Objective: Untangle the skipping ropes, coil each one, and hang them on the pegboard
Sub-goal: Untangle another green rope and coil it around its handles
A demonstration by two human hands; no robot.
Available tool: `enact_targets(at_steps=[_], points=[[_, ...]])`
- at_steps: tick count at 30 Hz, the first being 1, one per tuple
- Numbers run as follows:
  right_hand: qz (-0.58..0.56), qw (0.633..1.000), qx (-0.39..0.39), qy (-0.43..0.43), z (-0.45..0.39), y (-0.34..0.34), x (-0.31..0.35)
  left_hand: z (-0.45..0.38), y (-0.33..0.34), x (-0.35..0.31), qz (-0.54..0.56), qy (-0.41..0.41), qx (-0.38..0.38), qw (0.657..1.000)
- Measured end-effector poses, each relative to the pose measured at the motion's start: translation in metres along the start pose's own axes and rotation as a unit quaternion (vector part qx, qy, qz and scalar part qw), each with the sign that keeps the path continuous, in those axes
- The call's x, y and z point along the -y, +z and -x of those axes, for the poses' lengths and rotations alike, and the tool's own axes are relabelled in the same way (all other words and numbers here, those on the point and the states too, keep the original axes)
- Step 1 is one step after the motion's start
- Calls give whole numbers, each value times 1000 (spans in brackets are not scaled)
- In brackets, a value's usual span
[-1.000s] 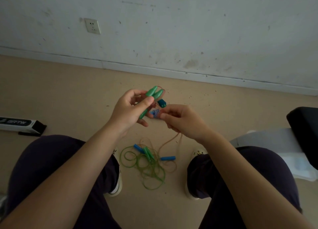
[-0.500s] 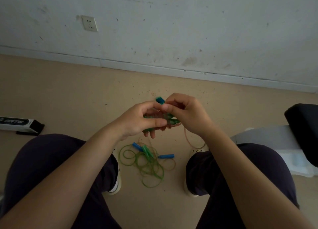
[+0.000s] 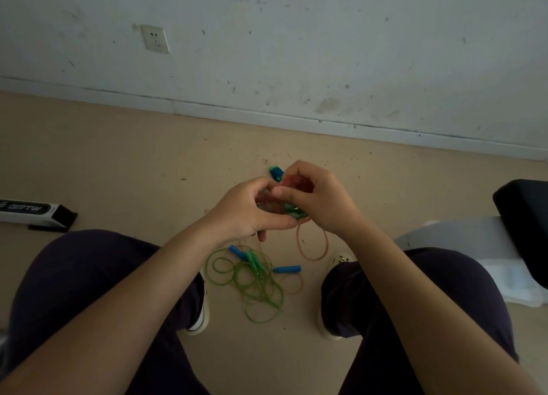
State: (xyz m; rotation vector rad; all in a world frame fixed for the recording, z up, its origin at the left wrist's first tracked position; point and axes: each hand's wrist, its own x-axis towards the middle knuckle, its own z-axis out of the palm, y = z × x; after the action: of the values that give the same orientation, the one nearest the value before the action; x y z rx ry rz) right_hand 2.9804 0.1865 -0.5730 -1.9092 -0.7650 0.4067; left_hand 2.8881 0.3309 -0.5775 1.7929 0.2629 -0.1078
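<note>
since half a second ago almost nothing has shifted: both hands stay bunched together above the floor, and a second back they were a little apart with the green handles poking up from the left one. now the left hand and right hand touch, fingers curled round one small bundle of rope handles (green showing between the thumbs, a blue handle tip sticking out above the knuckles). a pinkish rope loop hangs down from under the right hand. below the hands, between the two knees, the rest of the skipping ropes lie in a loose tangle on the floor, green coils with two blue handles and a green one among them.

far to the left of the left hand lies a long box, black and white, with pale lettering too blurred to read for sure. up on the wall beyond the left hand sits a socket.
</note>
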Motion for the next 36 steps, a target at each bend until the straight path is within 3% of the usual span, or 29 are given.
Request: enact_targets(at_steps=[8, 14, 19, 24, 31, 36], points=[[-61, 998, -25, 3, 0, -2, -2, 1, -5, 0, 15, 32, 14, 999], [-20, 1000, -21, 1, -1, -1, 0, 2, -4, 1, 31, 89, 6, 996], [-159, 984, 74, 37, 3, 2, 4, -5, -8, 2, 68, 86, -103, 989], [-108, 988, 91, 56, 2, 8, 1, -9, -4, 2, 127, 20, -148, 980], [-193, 978, 31, 77, -4, 9, -3, -10, -10, 1, 230, 26, -98, 968], [-234, 970, 35, 58, -3, 3, -2, -8, -13, 2, 243, 67, -58, 966]])
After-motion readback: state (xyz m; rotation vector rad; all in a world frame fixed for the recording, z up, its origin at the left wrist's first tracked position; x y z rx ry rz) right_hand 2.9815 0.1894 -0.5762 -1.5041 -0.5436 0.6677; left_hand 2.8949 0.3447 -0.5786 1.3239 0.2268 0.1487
